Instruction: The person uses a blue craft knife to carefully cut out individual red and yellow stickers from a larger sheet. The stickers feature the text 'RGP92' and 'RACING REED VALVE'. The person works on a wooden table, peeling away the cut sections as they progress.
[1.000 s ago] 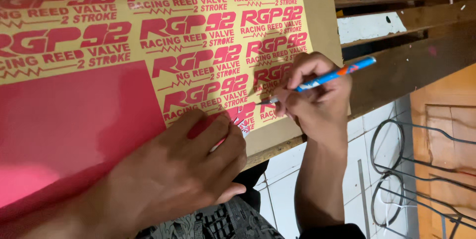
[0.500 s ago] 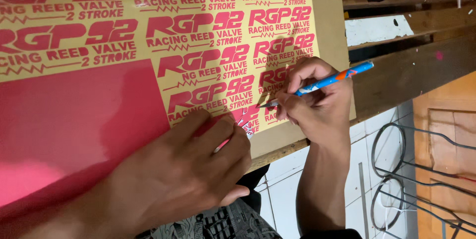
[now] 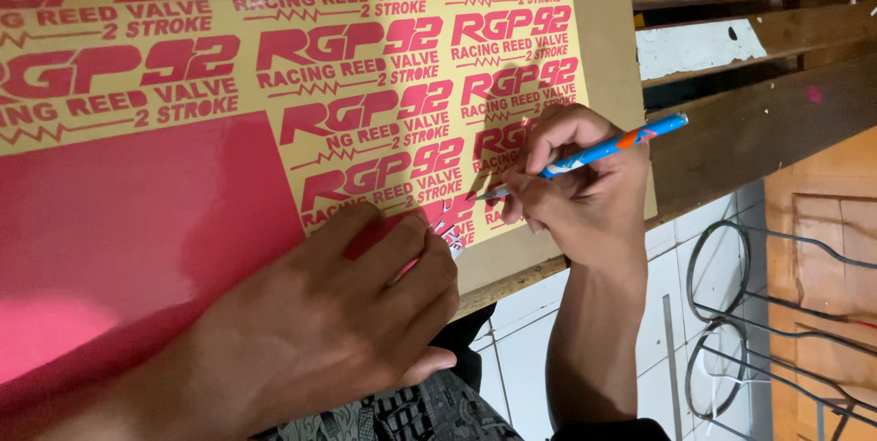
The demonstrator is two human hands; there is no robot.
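A sheet of red vinyl stickers (image 3: 347, 121) on yellow backing lies on a brown board (image 3: 603, 48); its lower left part is still solid red. My right hand (image 3: 585, 190) grips a blue and orange craft knife (image 3: 607, 144) like a pen, the blade tip touching the sheet near its lower right corner. My left hand (image 3: 338, 322) lies flat on the sheet's lower edge, fingers pinching a peeled strip of red vinyl (image 3: 416, 244) beside the blade.
The board rests on a wooden bench edge (image 3: 749, 121). Below right are white floor tiles (image 3: 676, 313), a dark wire rack (image 3: 776, 313) and an orange wooden panel (image 3: 822, 222). Patterned cloth (image 3: 411, 414) covers my lap.
The knife tip has slid a little left along the lower stickers. My left hand's fingers shifted slightly on the peeled strip. The view moved a bit.
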